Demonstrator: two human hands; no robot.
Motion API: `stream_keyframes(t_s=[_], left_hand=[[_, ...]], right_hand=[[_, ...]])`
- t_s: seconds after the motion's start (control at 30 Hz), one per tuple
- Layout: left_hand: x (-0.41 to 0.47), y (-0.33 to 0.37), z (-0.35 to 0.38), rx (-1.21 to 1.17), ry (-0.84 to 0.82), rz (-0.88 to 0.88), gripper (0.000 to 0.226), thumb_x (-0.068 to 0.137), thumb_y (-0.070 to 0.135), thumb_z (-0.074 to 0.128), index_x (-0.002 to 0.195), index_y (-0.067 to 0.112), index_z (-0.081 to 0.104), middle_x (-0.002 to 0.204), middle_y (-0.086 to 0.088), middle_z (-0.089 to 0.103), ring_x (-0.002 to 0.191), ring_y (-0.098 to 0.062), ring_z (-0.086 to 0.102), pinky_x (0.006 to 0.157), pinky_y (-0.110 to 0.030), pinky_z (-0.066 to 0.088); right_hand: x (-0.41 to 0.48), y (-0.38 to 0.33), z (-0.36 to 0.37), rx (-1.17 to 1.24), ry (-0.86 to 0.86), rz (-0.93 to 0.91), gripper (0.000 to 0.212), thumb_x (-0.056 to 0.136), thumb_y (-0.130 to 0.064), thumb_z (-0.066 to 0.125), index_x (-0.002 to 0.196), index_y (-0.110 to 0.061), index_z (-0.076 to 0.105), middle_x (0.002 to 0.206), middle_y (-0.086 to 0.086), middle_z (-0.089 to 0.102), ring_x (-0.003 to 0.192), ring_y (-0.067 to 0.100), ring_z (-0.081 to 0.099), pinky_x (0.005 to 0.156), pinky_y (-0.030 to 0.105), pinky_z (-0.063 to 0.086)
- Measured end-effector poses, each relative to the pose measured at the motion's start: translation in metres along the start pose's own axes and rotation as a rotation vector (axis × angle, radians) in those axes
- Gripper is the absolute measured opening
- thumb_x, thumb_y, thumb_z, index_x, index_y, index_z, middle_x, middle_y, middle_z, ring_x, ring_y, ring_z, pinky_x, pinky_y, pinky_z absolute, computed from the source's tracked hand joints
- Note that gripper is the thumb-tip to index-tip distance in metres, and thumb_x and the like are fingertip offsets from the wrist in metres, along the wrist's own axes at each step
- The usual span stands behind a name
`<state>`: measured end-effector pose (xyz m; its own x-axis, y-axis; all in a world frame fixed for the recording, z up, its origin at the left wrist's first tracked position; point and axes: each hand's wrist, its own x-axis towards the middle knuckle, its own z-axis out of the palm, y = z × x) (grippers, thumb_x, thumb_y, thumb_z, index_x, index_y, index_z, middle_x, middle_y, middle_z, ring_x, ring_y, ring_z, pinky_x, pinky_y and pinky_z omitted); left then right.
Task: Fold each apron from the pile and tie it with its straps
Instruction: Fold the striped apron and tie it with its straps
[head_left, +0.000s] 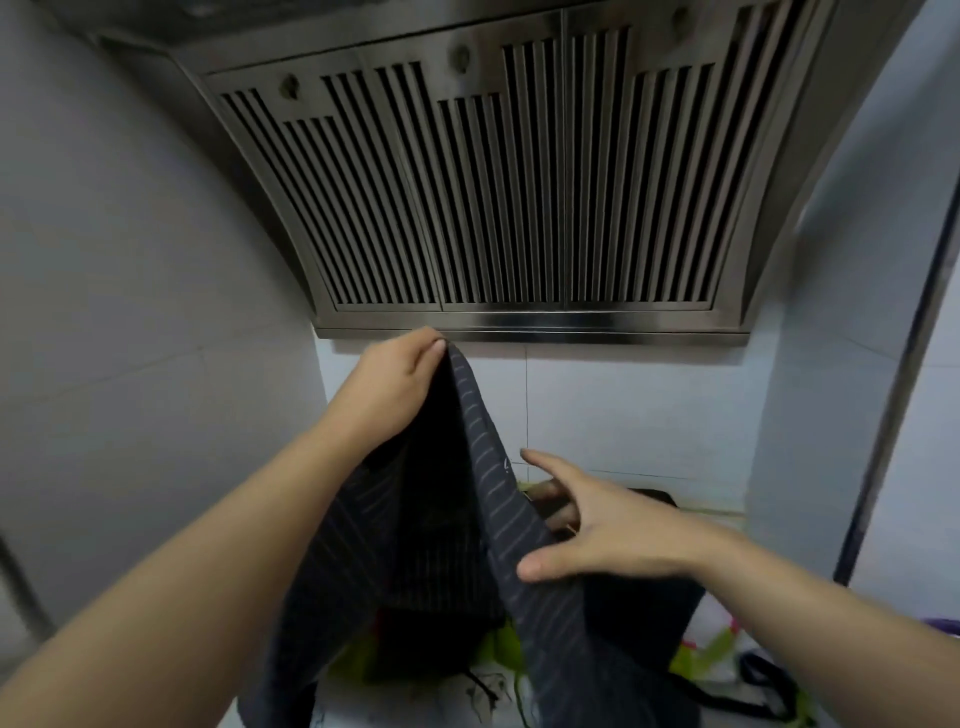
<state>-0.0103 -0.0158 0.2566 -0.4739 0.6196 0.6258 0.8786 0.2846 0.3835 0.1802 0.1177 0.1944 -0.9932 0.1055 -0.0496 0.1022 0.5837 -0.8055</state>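
A dark, thin-striped apron (457, 530) is held up above the tabletop (426, 701) by the left hand (395, 374), whose fingers and thumb are pinched on its top edge just below the lower rim of a steel range hood (493, 182). From there the cloth is draped down in a tent-like fold, its lower part hanging toward the tabletop's near edge. The right hand (597, 525) is spread wide — fingers straight, nothing gripped — with the thumb laid against the apron's right-hand fold. Beneath, a pile (496, 644) of cloth — black, green and red pieces — is heaped on the tabletop.
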Motion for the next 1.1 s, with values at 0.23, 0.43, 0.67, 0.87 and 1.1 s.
stream_keyframes(t_s=[0.23, 0.43, 0.67, 0.87, 1.1], left_hand=[[0.012, 0.024, -0.003, 0.037, 0.049, -0.016, 0.030, 0.101, 0.027, 0.039, 0.076, 0.020, 0.053, 0.072, 0.002, 0.057, 0.068, -0.010, 0.052, 0.055, -0.022, 0.037], [0.012, 0.002, -0.019, 0.071, 0.036, -0.055, 0.024, 0.101, 0.025, 0.041, 0.086, 0.018, 0.058, 0.078, 0.003, 0.059, 0.074, -0.011, 0.054, 0.060, -0.018, 0.039], [0.021, 0.032, -0.006, 0.051, 0.014, -0.042, 0.031, 0.100, 0.024, 0.041, 0.077, 0.012, 0.058, 0.068, -0.001, 0.057, 0.063, -0.014, 0.052, 0.053, -0.027, 0.036], [0.022, 0.026, -0.029, 0.100, -0.105, 0.007, 0.017, 0.097, 0.031, 0.049, 0.098, 0.022, 0.063, 0.085, 0.006, 0.061, 0.081, -0.013, 0.058, 0.065, -0.023, 0.045], [-0.009, -0.017, -0.025, 0.251, -0.650, -0.104, 0.029, 0.081, 0.039, 0.072, 0.097, 0.016, 0.064, 0.090, 0.006, 0.066, 0.081, -0.008, 0.061, 0.072, -0.022, 0.052]], right_hand=[[0.029, -0.018, 0.026, -0.103, 0.389, -0.031, 0.023, 0.086, -0.021, 0.065, 0.108, -0.020, 0.056, 0.092, -0.010, 0.061, 0.080, 0.007, 0.061, 0.075, 0.020, 0.050], [0.020, -0.016, -0.044, 0.264, 0.614, 0.039, 0.011, 0.096, -0.012, 0.047, 0.096, -0.012, 0.059, 0.077, 0.003, 0.052, 0.054, 0.014, 0.051, 0.083, 0.046, 0.056], [0.044, -0.045, 0.036, -0.034, 0.377, 0.036, 0.089, 0.062, -0.057, 0.076, 0.132, -0.022, 0.033, 0.117, -0.005, 0.055, 0.107, 0.015, 0.055, 0.090, 0.033, 0.049], [0.054, -0.002, -0.028, -0.162, 0.780, 0.084, 0.027, 0.082, 0.001, 0.052, 0.102, -0.012, 0.064, 0.099, 0.010, 0.065, 0.100, 0.026, 0.060, 0.067, 0.022, 0.036], [0.024, -0.003, -0.122, -0.477, 1.021, -0.003, 0.007, 0.083, -0.020, 0.068, 0.083, -0.027, 0.070, 0.090, 0.000, 0.068, 0.093, 0.022, 0.063, 0.079, 0.033, 0.050]])
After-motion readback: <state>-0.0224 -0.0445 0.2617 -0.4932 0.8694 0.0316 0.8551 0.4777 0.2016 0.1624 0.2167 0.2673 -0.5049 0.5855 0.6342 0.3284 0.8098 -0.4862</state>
